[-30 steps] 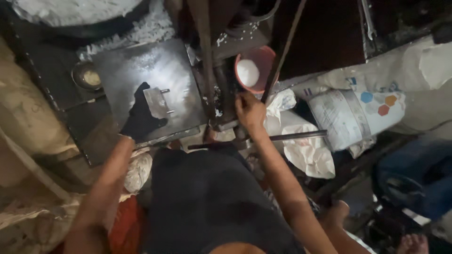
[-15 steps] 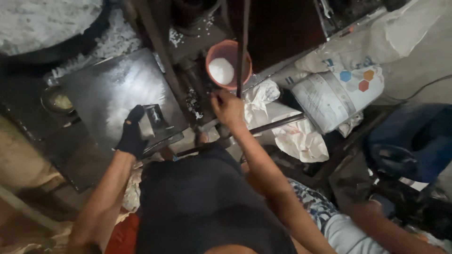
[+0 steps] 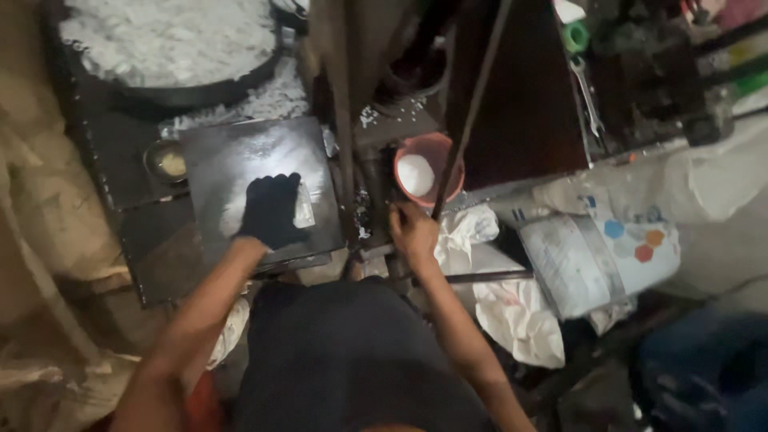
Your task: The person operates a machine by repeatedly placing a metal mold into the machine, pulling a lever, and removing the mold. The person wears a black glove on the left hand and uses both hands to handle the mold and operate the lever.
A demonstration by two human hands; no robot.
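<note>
- The left hand (image 3: 270,210), in a black glove, lies flat on a small pale slab (image 3: 303,206) on the dark metal plate (image 3: 240,156), left of centre, probably to steady it.
- The bare right hand (image 3: 413,232) grips a slanted metal rod (image 3: 472,104) near the orange bowl (image 3: 428,168), centre frame.
- The slab looks whitish, thin and powdery.

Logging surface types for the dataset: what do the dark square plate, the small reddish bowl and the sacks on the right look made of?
Dark square plate: probably metal, dull sheen with a soft glare, dusted white where the gloved left hand presses.
Reddish bowl: looks like moulded plastic, matte, smooth rim; white contents.
Sacks: likely woven plastic, white, creased, with coloured printing.
</note>
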